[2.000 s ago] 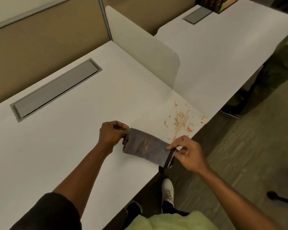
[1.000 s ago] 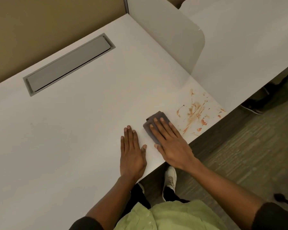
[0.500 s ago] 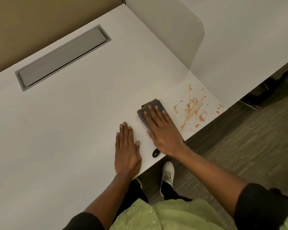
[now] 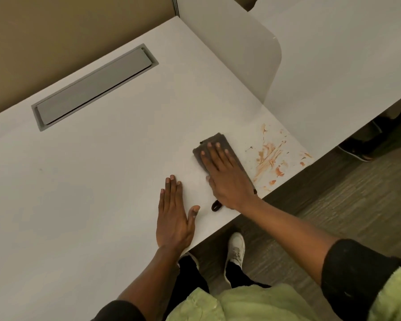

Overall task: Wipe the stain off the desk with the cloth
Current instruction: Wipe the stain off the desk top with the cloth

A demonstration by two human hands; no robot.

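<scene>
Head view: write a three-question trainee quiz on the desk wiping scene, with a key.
1. True or false: the cloth covers the stain.
2. Which hand presses the cloth: A) left hand B) right hand?
3. Fill in: the left hand lies flat on the ____.

Key: 1 false, it lies beside the stain, which is still unwiped; 2 B; 3 desk.
</scene>
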